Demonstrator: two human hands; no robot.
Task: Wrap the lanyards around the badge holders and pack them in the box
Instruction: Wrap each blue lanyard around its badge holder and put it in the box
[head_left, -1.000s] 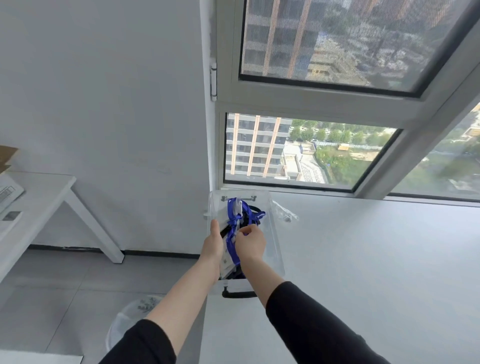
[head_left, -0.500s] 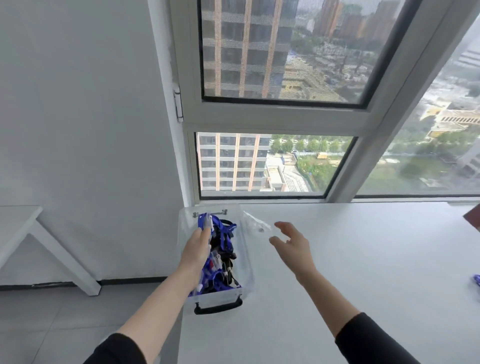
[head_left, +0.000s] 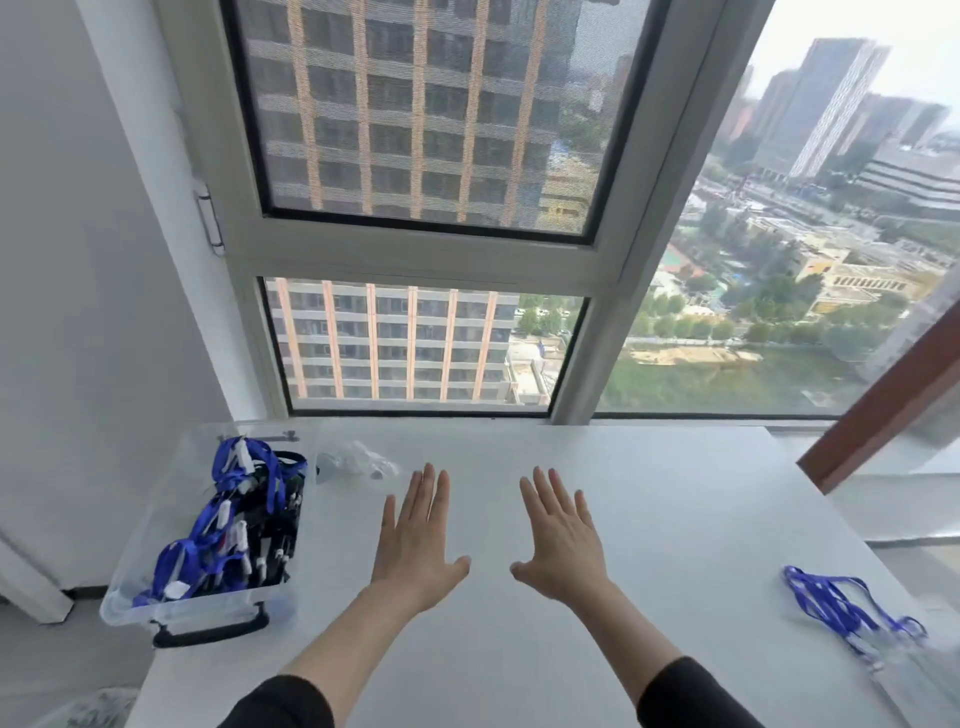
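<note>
Withdrawn from the clear plastic box (head_left: 208, 610) with the black handle since half a second ago: left hand (head_left: 418, 551), now out over the white table (head_left: 519, 665), palm down. Likewise drawn inward: right hand (head_left: 561, 551), palm down beside the left, thumbs pointing toward each other with a gap between. Fingers (head_left: 428, 496) of both straight and spread wide, holding nothing. Cannot tell whether pressed on the table or just above it. Black sleeves (head_left: 691, 696) pushed up on both forearms.

Left of the left fingers, well apart: the box, open-topped, standing at the table's left edge, filled with wrapped bundles of blue lanyards and badge holders (head_left: 228, 525), white and black parts mixed in. Ahead and to the left of the left fingertips, near but not touching: crumpled clear plastic bag (head_left: 358, 462), just beside the box's far right corner.

Far to the right of the right fingers, well apart, near the table's right edge: loose blue lanyard (head_left: 841, 605), unwrapped, lying flat in slack loops, with a clear badge holder (head_left: 888, 657) at its near end, blurred.

Beyond the fingertips, past the table's far edge: grey-framed window (head_left: 415, 254), tower blocks and trees outside.
</note>
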